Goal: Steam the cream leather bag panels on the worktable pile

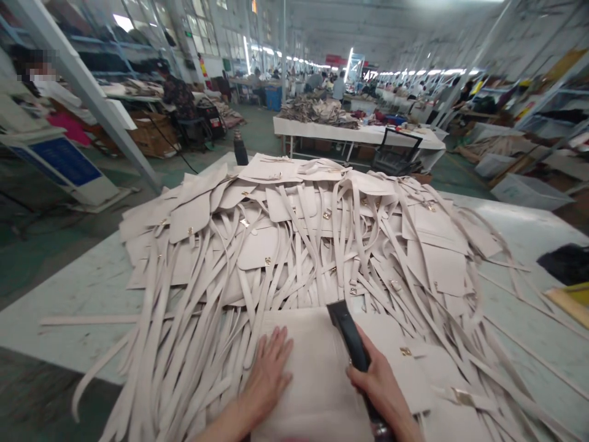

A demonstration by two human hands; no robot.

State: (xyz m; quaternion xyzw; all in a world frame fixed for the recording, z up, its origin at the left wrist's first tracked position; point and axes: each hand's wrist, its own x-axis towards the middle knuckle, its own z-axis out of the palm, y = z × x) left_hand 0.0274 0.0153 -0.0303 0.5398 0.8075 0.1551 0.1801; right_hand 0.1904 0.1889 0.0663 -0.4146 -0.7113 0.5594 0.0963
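Left hand [269, 371], fingers released and flat, pins a cream panel [317, 374]; right hand [381, 387] grasps a black tool [347, 331], tip toward 12 o'clock. Firm, even pressure should steady the panel.

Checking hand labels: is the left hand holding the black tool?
No, the left hand lies flat on the cream panel; the right hand holds the black tool.

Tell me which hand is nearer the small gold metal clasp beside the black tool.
Right. The right hand, gripping the black flat-bladed tool, sits just below-left of the small gold metal clasp. The left hand lies flat on the cream leather panel, beyond the tool.
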